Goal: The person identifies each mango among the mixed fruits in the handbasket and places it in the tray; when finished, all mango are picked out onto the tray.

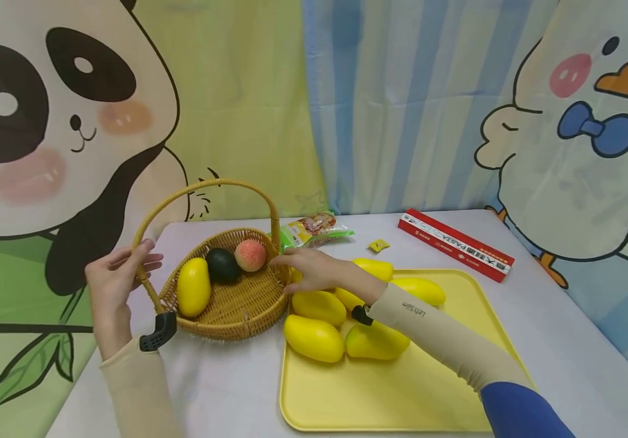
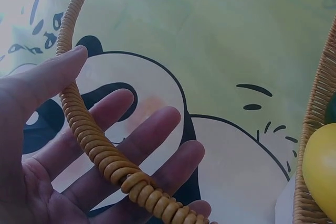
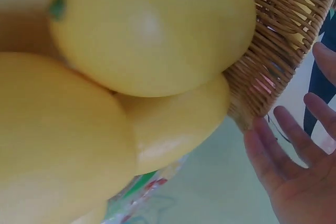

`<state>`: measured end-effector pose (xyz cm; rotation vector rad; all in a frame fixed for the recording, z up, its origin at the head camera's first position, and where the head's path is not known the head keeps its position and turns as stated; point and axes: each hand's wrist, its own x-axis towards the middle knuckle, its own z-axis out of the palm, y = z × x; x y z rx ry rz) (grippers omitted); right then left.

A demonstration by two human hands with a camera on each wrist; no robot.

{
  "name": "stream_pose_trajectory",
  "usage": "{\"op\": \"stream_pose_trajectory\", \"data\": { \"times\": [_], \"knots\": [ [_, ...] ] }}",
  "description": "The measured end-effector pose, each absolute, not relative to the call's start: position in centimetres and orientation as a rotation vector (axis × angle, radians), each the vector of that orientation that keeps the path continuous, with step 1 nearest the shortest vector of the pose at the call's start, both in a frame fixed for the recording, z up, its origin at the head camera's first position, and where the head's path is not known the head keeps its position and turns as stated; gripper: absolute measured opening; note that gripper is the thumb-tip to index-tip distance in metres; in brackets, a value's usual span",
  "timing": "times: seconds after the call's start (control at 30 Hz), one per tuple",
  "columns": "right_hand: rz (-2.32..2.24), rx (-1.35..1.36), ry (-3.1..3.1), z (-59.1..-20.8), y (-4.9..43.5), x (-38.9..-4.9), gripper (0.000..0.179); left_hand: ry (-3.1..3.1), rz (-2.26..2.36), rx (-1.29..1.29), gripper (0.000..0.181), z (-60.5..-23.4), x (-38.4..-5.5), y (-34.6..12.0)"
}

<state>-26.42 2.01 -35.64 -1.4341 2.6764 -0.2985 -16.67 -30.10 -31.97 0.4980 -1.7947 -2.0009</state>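
A wicker basket (image 1: 248,313) with a tall arched handle (image 1: 212,182) stands left of centre, holding a yellow mango (image 1: 194,287), a dark green avocado (image 1: 223,266) and a peach (image 1: 251,255). My left hand (image 1: 115,274) is at the handle's left side. In the left wrist view the handle crosses in front of its loosely spread fingers (image 2: 157,129), with the thumb (image 2: 63,72) beside it. My right hand (image 1: 316,267) reaches over the mangoes to the basket's right rim; its fingertips touch or nearly touch the wicker (image 3: 268,72), with the fingers extended.
Several mangoes (image 1: 314,337) lie on a yellow tray (image 1: 390,401) at the right, close against the basket. Behind are a colourful food packet (image 1: 316,228), a small yellow sachet (image 1: 378,245) and a long red-and-white pasta box (image 1: 456,244). Printed curtains back the table.
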Motion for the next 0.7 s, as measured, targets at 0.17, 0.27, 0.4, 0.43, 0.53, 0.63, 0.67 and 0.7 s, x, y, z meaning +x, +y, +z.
{"op": "stream_pose_trajectory", "data": {
  "times": [0.17,0.27,0.4,0.43,0.53,0.63,0.67,0.7],
  "knots": [
    [-0.236,-1.394,2.725,-34.7,0.4,-26.6,0.062,-1.788,-1.995,0.498,0.016,-32.0,-16.8,-30.1],
    [-0.236,-1.413,2.705,-34.1,-0.8,-26.7,0.063,-1.786,-1.988,0.497,0.017,-32.0,-16.8,-30.1],
    [-0.249,-1.442,2.659,-34.0,-2.8,-26.9,0.064,-1.805,-1.98,0.525,0.019,-32.1,-16.7,-30.1],
    [-0.247,-1.451,2.65,-34.0,-3.3,-26.9,0.064,-1.808,-1.975,0.534,0.019,-32.1,-16.7,-30.1],
    [-0.246,-1.486,2.619,-34.3,-5.0,-27.0,0.064,-1.817,-1.96,0.544,0.02,-32.1,-16.8,-30.0],
    [-0.233,-1.539,2.605,-34.5,-6.7,-27.1,0.063,-1.822,-1.937,0.541,0.02,-32.1,-16.8,-29.9],
    [-0.231,-1.551,2.599,-34.5,-7.3,-27.1,0.063,-1.823,-1.933,0.543,0.02,-32.0,-16.8,-29.9],
    [-0.228,-1.561,2.593,-34.6,-7.8,-27.1,0.063,-1.825,-1.931,0.546,0.021,-32.0,-16.8,-29.8]
  ]
}}
